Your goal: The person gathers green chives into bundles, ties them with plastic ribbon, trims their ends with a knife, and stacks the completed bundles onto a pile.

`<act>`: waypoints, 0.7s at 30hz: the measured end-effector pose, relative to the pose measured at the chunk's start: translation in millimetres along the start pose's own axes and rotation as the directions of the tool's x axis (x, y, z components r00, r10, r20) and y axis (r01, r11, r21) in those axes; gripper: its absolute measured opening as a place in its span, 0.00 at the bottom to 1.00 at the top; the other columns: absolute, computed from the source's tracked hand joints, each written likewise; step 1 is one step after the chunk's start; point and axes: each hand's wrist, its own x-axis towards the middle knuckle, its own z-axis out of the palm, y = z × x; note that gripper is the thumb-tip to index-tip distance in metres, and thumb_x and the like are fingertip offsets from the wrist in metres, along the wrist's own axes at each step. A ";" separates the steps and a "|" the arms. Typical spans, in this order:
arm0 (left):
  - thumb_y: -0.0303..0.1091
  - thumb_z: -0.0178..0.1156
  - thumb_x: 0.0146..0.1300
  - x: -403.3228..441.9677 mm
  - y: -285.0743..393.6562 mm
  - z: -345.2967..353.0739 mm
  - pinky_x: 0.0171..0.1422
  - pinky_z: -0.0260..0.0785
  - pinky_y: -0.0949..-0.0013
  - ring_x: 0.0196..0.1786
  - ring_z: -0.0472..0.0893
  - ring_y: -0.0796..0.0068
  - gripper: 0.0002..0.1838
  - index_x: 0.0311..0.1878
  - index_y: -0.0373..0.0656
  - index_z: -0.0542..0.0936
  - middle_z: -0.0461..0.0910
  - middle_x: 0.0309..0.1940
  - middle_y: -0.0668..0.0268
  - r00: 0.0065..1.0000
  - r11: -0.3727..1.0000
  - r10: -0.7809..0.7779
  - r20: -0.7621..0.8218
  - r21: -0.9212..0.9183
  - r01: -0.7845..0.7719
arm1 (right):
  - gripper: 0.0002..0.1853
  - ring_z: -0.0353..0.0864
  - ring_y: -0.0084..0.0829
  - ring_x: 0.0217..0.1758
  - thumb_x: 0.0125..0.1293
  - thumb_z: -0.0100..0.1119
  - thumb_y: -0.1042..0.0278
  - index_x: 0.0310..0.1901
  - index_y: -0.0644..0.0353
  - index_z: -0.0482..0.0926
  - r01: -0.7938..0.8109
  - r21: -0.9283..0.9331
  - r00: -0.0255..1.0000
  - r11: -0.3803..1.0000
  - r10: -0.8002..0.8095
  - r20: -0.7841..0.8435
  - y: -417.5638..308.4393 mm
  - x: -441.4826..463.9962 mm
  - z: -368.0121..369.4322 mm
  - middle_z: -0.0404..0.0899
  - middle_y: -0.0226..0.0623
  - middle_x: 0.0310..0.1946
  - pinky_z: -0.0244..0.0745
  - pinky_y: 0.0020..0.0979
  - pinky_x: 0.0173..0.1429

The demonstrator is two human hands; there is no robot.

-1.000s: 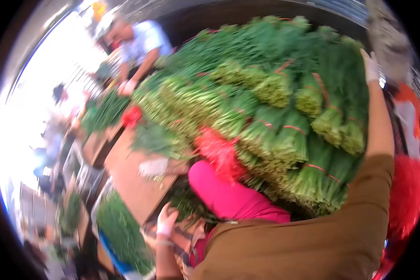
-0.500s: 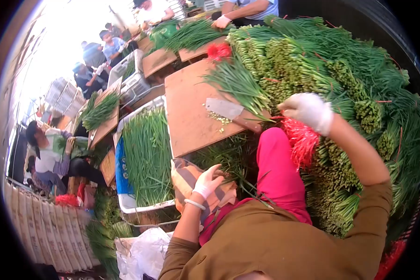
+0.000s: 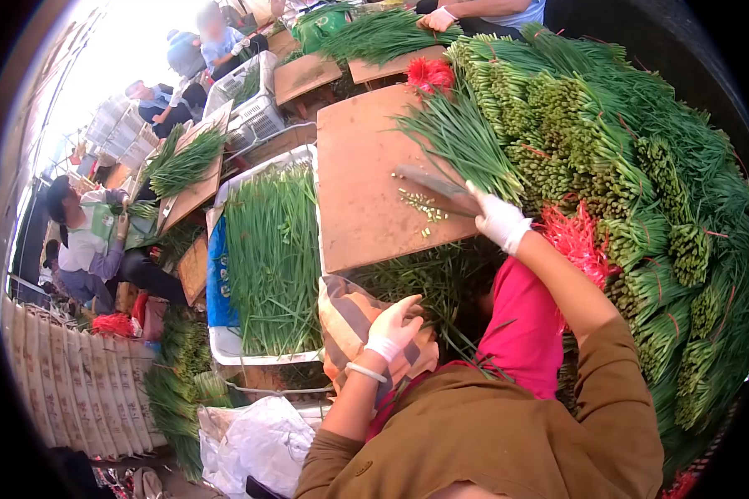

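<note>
In the head view my gloved right hand point(image 3: 501, 223) has its fingers around the handle of a cleaver point(image 3: 433, 183). The cleaver's blade is tilted over the near right part of a brown wooden board point(image 3: 358, 200). Small cut stem ends point(image 3: 424, 213) lie beside the blade. A loose bunch of green garlic chives point(image 3: 466, 137) rests along the board's right edge, just beyond my right hand. My gloved left hand point(image 3: 396, 324) hovers over a striped orange and grey cloth point(image 3: 345, 312) by my lap, fingers apart and holding nothing.
Left of the board stands a white crate point(image 3: 270, 361) filled with chives. A tall heap of tied bunches point(image 3: 591, 133) rises at the right. Red plastic ties point(image 3: 574, 241) hang at that heap, and more red ties point(image 3: 429, 73) sit at the board's far corner. Several people work beyond.
My right hand has moved left and down from the red ties to the cleaver and taken its handle. The blade has lifted and turned edgewise. My left hand stays over the cloth.
</note>
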 end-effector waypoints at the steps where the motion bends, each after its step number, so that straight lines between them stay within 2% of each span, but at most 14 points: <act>1: 0.30 0.58 0.59 6.1 0.9 1.9 0.56 0.73 0.70 0.50 0.82 0.69 0.26 0.63 0.41 0.70 0.82 0.46 0.57 0.999 0.996 -0.035 -0.010 -0.079 0.034 | 0.39 0.79 0.48 0.50 0.59 0.55 0.64 0.72 0.50 0.52 0.020 0.094 0.995 0.995 -0.010 -0.102 0.3 -1.2 -9.2 0.77 0.53 0.50 0.73 0.42 0.53; 2: 0.29 0.58 0.59 15.4 3.1 6.0 0.56 0.72 0.70 0.51 0.81 0.70 0.25 0.62 0.41 0.71 0.81 0.47 0.56 0.999 0.978 -0.052 0.003 -0.202 0.051 | 0.37 0.78 0.51 0.48 0.59 0.54 0.63 0.71 0.48 0.55 0.006 0.173 0.986 0.985 0.023 -0.165 9.3 1.0 -9.4 0.74 0.55 0.52 0.73 0.43 0.52; 3: 0.28 0.57 0.60 28.6 7.5 11.0 0.57 0.72 0.70 0.53 0.81 0.71 0.24 0.61 0.41 0.72 0.81 0.48 0.56 0.997 0.944 -0.069 0.019 -0.321 0.072 | 0.33 0.81 0.40 0.39 0.60 0.54 0.65 0.69 0.51 0.61 0.040 0.418 0.966 0.907 0.072 -0.248 18.1 0.3 -5.4 0.77 0.46 0.52 0.75 0.36 0.46; 4: 0.30 0.58 0.59 45.7 13.5 14.0 0.57 0.72 0.69 0.52 0.81 0.66 0.21 0.57 0.40 0.75 0.81 0.48 0.56 0.998 0.997 0.064 0.021 -0.054 -0.063 | 0.31 0.79 0.31 0.35 0.61 0.54 0.67 0.69 0.53 0.63 0.029 0.670 0.966 0.742 0.151 -0.210 12.0 -4.4 -15.7 0.78 0.40 0.50 0.75 0.31 0.43; 5: 0.29 0.59 0.58 61.4 35.4 15.6 0.55 0.73 0.67 0.51 0.80 0.65 0.19 0.54 0.39 0.77 0.79 0.50 0.57 0.976 0.956 0.212 0.054 0.195 -0.219 | 0.30 0.76 0.23 0.31 0.62 0.55 0.69 0.68 0.55 0.64 0.020 0.859 0.965 0.512 0.216 -0.151 -0.7 -12.3 -35.1 0.78 0.34 0.48 0.74 0.25 0.40; 6: 0.32 0.60 0.56 81.2 41.5 21.1 0.57 0.71 0.62 0.52 0.79 0.58 0.18 0.51 0.41 0.78 0.79 0.48 0.57 0.927 0.865 0.366 0.083 0.338 -0.372 | 0.28 0.69 0.13 0.30 0.64 0.54 0.72 0.66 0.57 0.65 0.053 0.926 0.957 0.373 0.246 -0.154 -10.8 -21.5 -47.5 0.77 0.27 0.43 0.71 0.18 0.36; 7: 0.34 0.60 0.55 102.3 46.0 28.1 0.58 0.70 0.60 0.51 0.77 0.54 0.17 0.49 0.41 0.79 0.79 0.45 0.56 0.901 0.822 0.422 0.098 0.377 -0.426 | 0.26 0.71 0.15 0.29 0.65 0.53 0.72 0.66 0.61 0.65 0.032 0.944 0.935 0.330 0.325 -0.145 -10.5 -24.2 -49.2 0.76 0.29 0.37 0.71 0.19 0.34; 8: 0.34 0.60 0.54 119.5 53.2 31.7 0.57 0.69 0.59 0.51 0.76 0.55 0.17 0.48 0.42 0.79 0.79 0.45 0.57 0.878 0.760 0.465 0.111 0.460 -0.460 | 0.26 0.71 0.15 0.28 0.65 0.53 0.72 0.65 0.62 0.65 0.081 0.956 0.931 0.283 0.320 -0.174 -10.6 -28.0 -51.1 0.75 0.28 0.35 0.70 0.19 0.33; 9: 0.34 0.60 0.53 134.5 59.4 33.8 0.57 0.68 0.59 0.52 0.75 0.58 0.17 0.48 0.43 0.79 0.78 0.47 0.60 0.882 0.692 0.448 0.147 0.567 -0.447 | 0.26 0.70 0.16 0.27 0.66 0.53 0.72 0.65 0.64 0.64 0.132 0.963 0.927 0.234 0.316 -0.204 -11.2 -32.8 -53.6 0.74 0.27 0.32 0.69 0.19 0.32; 11: 0.35 0.61 0.51 163.6 60.1 37.2 0.57 0.67 0.58 0.54 0.74 0.60 0.18 0.47 0.42 0.79 0.77 0.50 0.62 0.875 0.575 0.438 0.206 0.684 -0.449 | 0.25 0.70 0.16 0.26 0.66 0.52 0.73 0.65 0.66 0.63 0.120 0.972 0.899 0.202 0.393 -0.193 -13.8 -45.0 -61.7 0.73 0.28 0.30 0.69 0.19 0.32; 14: 0.36 0.61 0.51 193.0 63.1 38.6 0.61 0.64 0.54 0.59 0.70 0.59 0.21 0.49 0.40 0.78 0.74 0.55 0.60 0.840 0.476 0.498 0.218 0.740 -0.475 | 0.22 0.70 0.17 0.26 0.67 0.51 0.73 0.62 0.66 0.65 0.166 0.967 0.884 0.192 0.405 -0.232 -13.5 -59.4 -62.5 0.73 0.28 0.30 0.70 0.20 0.32; 17: 0.38 0.62 0.51 219.4 69.5 34.8 0.65 0.60 0.49 0.63 0.66 0.54 0.23 0.51 0.39 0.77 0.70 0.60 0.58 0.738 0.247 0.607 0.294 0.813 -0.528 | 0.22 0.70 0.18 0.27 0.67 0.51 0.72 0.61 0.66 0.65 0.182 0.968 0.879 0.175 0.412 -0.240 -7.4 -65.2 -50.8 0.73 0.29 0.30 0.71 0.22 0.33; 18: 0.42 0.62 0.52 229.9 69.7 31.2 0.68 0.54 0.41 0.66 0.62 0.52 0.26 0.55 0.41 0.76 0.68 0.62 0.58 0.737 0.184 0.581 0.345 0.827 -0.531 | 0.22 0.70 0.18 0.27 0.67 0.52 0.72 0.62 0.67 0.65 0.187 0.970 0.878 0.156 0.416 -0.236 -6.4 -66.6 -45.5 0.73 0.30 0.30 0.72 0.22 0.33; 21: 0.46 0.61 0.53 263.3 73.8 8.9 0.68 0.52 0.38 0.67 0.61 0.52 0.28 0.57 0.45 0.74 0.67 0.62 0.58 0.769 0.194 0.574 0.282 0.865 -0.462 | 0.23 0.71 0.19 0.27 0.67 0.52 0.72 0.62 0.67 0.64 0.178 0.978 0.880 0.109 0.428 -0.207 -10.0 -68.5 -34.5 0.73 0.31 0.30 0.72 0.23 0.34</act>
